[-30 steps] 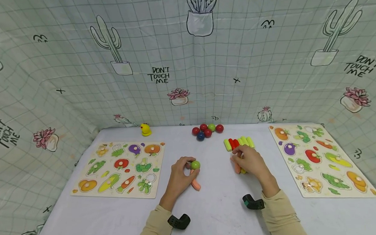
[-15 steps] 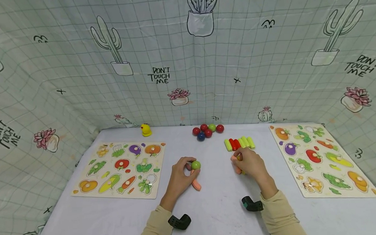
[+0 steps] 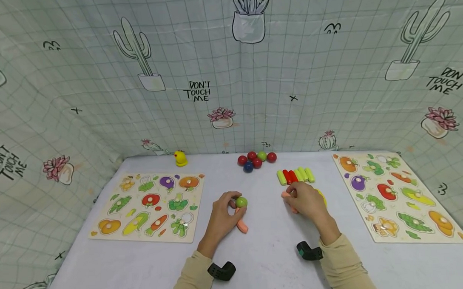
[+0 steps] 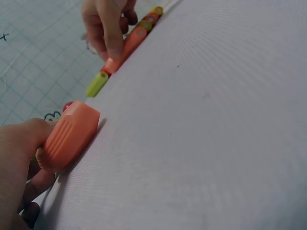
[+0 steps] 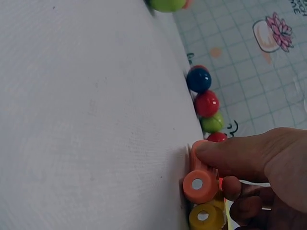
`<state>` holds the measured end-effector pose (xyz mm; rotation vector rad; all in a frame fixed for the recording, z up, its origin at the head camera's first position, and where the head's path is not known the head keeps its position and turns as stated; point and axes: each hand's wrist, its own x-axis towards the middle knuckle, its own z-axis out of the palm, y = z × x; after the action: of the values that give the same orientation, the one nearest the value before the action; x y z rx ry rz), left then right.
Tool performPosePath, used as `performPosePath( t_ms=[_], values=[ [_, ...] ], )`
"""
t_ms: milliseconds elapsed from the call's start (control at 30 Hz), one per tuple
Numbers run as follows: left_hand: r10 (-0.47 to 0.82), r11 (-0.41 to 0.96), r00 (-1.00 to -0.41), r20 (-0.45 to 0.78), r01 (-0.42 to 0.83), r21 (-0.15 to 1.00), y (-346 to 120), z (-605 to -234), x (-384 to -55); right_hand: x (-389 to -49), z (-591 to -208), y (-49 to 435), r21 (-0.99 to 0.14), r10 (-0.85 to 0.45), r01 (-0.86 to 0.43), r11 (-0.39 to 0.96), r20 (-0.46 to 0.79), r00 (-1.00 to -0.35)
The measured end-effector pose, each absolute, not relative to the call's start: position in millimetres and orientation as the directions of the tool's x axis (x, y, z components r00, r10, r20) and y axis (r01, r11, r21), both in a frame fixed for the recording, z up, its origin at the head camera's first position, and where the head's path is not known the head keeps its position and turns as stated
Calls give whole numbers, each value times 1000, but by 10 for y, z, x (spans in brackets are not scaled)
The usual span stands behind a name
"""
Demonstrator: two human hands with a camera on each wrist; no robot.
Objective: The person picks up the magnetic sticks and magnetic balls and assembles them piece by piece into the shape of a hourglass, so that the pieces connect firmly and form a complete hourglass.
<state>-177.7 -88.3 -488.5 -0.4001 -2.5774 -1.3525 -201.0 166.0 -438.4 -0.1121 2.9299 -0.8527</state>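
Observation:
In the head view my left hand (image 3: 222, 213) holds a small green ball (image 3: 241, 202) between curled fingers and thumb. A curved orange stick (image 3: 242, 226) lies against the ball's near side; in the left wrist view this orange stick (image 4: 72, 136) looks ribbed and thick. My right hand (image 3: 309, 201) pinches another orange stick (image 3: 286, 195) just in front of the coloured row. From the right wrist, the thumb presses on that orange stick (image 5: 197, 155), with a round orange end (image 5: 197, 186) and a yellow end (image 5: 206, 217) beside it, both with pale discs. My right hand partly hides these pieces.
Green and red sticks (image 3: 295, 176) lie in a row beyond my right hand. Several red, green and blue balls (image 3: 257, 163) cluster at the back, and a yellow duck (image 3: 180, 158) stands left of them. Vegetable puzzle boards lie left (image 3: 136, 211) and right (image 3: 400, 217).
My right hand shifts slightly left with its orange stick. A yellow piece now shows to the right of that hand. My left hand stays in place with the green ball.

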Motion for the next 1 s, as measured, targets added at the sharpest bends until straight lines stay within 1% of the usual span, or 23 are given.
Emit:
performPosePath(
  t_ms=[133,400,600,867,1000],
  values=[
    [154,552,-935,320,350,756,-886,-4884,-1787,-2030,-4401,1632,-519,-95,-53,853,-56,-994],
    [169,562,-931,322,360,745,-891,-4872,-1789,-2044,-4429,1593,-498,-106,-106,861,28,-994],
    [171,566,-930,325,363,740,-886,-4864,-1792,-2044,-4439,1561,-494,-110,-124,861,58,-992],
    [164,581,-945,284,325,746,-883,-4860,-1775,-2029,-4460,1524,-490,-128,-167,856,111,-985],
    [162,579,-947,278,319,750,-882,-4869,-1762,-2020,-4468,1497,-513,-145,-174,841,97,-985]
  ],
)
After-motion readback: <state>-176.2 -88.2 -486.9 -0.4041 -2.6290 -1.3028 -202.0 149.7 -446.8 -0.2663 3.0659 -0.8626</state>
